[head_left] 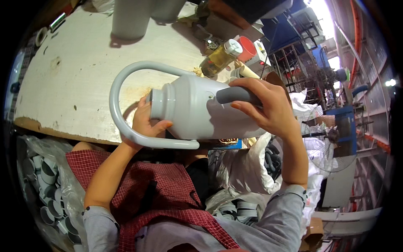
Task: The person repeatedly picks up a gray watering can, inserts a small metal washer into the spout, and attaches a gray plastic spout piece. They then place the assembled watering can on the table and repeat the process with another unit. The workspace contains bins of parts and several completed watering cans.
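Scuffed and pale, the surface (84, 80) spans the upper left. Nearest, at lower left, a clear bag (77, 176) holds loose gray parts (54, 208); right of lower centre, a white sack (243, 166) holds dark gray pieces (273, 161). Mid-frame, a light gray jug (191, 107) lies sideways over the surface's near edge — left hand (146, 119) gripping its neck, right hand (275, 105) holding a dark gray grip (237, 95) against its flank. Its arched handle (116, 96) looks fitted; whether the grip is fastened or left to fix, I cannot tell. Beyond stand gray cylinders (130, 19) at the top, then a fan (331, 135) far right.
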The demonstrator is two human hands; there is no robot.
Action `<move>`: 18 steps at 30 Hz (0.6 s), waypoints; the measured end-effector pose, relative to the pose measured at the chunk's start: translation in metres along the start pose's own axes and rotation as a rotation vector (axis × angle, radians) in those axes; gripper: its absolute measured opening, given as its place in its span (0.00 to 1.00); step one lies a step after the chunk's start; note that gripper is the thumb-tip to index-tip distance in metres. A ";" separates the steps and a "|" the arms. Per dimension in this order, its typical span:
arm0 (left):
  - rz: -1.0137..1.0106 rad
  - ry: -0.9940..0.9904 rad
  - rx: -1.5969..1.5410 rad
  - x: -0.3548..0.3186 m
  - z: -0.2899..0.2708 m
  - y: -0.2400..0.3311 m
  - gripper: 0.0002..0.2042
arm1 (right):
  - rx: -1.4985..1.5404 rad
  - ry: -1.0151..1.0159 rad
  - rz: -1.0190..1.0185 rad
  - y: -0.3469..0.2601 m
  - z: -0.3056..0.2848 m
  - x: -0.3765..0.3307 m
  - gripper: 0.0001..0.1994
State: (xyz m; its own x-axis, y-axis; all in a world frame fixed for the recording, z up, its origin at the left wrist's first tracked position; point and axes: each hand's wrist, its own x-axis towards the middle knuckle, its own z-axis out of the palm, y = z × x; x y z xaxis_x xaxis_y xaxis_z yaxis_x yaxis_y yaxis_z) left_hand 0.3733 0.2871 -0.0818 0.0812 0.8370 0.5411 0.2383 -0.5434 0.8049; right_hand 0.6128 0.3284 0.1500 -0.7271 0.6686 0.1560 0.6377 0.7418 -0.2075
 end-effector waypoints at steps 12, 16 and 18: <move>0.093 0.024 0.096 0.002 0.002 -0.004 0.27 | -0.011 -0.177 0.090 -0.004 0.012 0.022 0.15; 0.119 0.030 0.120 0.002 0.001 -0.003 0.27 | -0.010 -0.225 0.113 -0.002 0.012 0.025 0.15; 0.129 0.017 0.140 0.003 0.001 -0.002 0.27 | -0.032 -0.219 0.075 -0.002 0.011 0.028 0.15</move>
State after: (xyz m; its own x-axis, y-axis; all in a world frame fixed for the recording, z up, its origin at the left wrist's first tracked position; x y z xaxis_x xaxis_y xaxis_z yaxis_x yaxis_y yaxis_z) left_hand 0.3740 0.2909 -0.0820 0.1042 0.7591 0.6426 0.3591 -0.6312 0.6875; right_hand 0.5886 0.3447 0.1439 -0.7131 0.6973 -0.0726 0.6971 0.6941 -0.1796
